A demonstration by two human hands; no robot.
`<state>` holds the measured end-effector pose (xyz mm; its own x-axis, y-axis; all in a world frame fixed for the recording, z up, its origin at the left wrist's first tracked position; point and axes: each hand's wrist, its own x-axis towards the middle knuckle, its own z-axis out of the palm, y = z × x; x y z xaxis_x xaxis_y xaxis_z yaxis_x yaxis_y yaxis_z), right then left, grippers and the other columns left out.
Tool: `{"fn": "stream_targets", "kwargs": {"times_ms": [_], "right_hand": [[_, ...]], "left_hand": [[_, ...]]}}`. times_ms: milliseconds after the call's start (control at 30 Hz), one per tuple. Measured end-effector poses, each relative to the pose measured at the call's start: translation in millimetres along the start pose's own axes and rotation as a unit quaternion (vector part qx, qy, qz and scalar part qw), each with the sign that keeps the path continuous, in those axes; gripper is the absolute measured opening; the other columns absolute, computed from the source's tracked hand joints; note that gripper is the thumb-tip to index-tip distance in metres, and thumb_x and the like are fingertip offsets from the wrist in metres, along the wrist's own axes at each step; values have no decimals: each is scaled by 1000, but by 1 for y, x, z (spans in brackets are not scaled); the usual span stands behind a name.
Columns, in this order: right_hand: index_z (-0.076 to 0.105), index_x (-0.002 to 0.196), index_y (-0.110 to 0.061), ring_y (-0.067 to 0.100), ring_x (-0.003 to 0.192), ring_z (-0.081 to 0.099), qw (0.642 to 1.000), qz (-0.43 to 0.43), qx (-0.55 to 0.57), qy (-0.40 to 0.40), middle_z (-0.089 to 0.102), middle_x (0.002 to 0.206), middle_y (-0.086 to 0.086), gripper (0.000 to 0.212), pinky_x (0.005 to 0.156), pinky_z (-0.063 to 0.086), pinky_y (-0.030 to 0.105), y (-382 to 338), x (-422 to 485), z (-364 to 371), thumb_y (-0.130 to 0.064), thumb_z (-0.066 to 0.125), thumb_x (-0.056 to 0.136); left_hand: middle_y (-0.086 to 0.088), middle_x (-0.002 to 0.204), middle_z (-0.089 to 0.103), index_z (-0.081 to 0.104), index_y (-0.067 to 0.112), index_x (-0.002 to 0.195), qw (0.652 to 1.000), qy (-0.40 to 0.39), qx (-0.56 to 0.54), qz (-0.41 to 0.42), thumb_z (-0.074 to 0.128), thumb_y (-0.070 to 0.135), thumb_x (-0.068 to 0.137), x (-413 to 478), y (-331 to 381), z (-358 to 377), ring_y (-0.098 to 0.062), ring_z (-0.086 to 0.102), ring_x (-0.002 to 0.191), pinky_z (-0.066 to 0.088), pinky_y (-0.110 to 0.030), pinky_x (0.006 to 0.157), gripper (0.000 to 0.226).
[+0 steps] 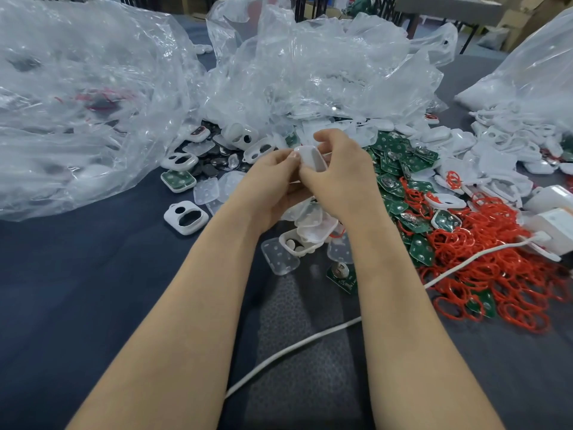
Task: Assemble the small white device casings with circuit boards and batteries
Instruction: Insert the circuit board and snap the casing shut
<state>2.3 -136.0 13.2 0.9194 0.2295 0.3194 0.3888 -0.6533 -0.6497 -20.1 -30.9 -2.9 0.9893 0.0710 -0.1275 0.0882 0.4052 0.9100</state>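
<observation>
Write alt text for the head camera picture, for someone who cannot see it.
A person's left hand and right hand together grip a small white casing above a dark blue table. Around them lie heaps of green circuit boards, red rings, white casing shells and crumpled clear plastic bags.

Left hand (269,184) and right hand (338,178) showing bare; forearms (192,305) showing bare down to frame edge. Left thumbnail (293,155) looking short, trimmed. Dark grey speckled fabric (297,336) showing between forearms, possibly lap clothing.
</observation>
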Motion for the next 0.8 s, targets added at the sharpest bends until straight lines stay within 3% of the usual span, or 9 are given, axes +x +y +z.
{"fn": "stream_targets", "kwargs": {"times_ms": [67, 167, 400, 567, 700, 800], "right_hand": [[50, 133, -12, 19, 112, 53, 1000, -9, 6, 3, 54, 126, 7, 52, 94, 43, 26, 0, 0, -2, -24, 66, 85], [53, 131, -13, 15, 105, 52, 1000, -17, 13, -1, 50, 124, 5, 50, 88, 42, 21, 2, 1, -7, -23, 67, 83], [58, 119, -15, 14, 99, 55, 999, -31, 16, -13, 54, 116, 4, 40, 84, 44, 20, 7, 3, -12, -26, 69, 82], [63, 105, -14, 7, 82, 55, 995, 6, 98, 24, 58, 88, -7, 14, 77, 51, 23, 12, 7, -15, -13, 60, 91], [65, 97, -15, -5, 62, 56, 979, 46, 196, -17, 56, 75, -5, 8, 52, 46, 9, 20, 8, -21, -12, 65, 89], [65, 86, -20, -1, 64, 61, 968, 57, 242, -37, 63, 75, -2, 9, 57, 52, 15, 25, 8, -24, -12, 66, 88]], "left_hand": [[0, 73, 72, 62, 7, 102, 1000, -14, -20, -7, 37, 13, 104, -1, 1, -2, -8, 68, 67, 56, -20, 61, 26], [3, 69, 72, 64, 12, 93, 999, -19, -44, -16, 42, 14, 103, -3, 2, -3, -4, 67, 60, 54, -18, 57, 24], [0, 75, 73, 62, 13, 111, 996, -34, -68, -45, 37, 17, 104, -5, 5, -2, -8, 68, 61, 54, -17, 53, 26], [-13, 84, 73, 58, 7, 126, 993, -46, -77, -78, 40, 18, 103, -7, 7, -2, -24, 73, 72, 59, -21, 60, 30], [-25, 104, 68, 54, 5, 131, 992, -45, -78, -92, 44, 19, 102, -7, 7, -2, -33, 71, 86, 59, -23, 61, 33], [-27, 106, 66, 53, 4, 131, 992, -48, -69, -93, 44, 21, 102, -6, 6, -2, -33, 71, 85, 58, -23, 63, 34]]}}
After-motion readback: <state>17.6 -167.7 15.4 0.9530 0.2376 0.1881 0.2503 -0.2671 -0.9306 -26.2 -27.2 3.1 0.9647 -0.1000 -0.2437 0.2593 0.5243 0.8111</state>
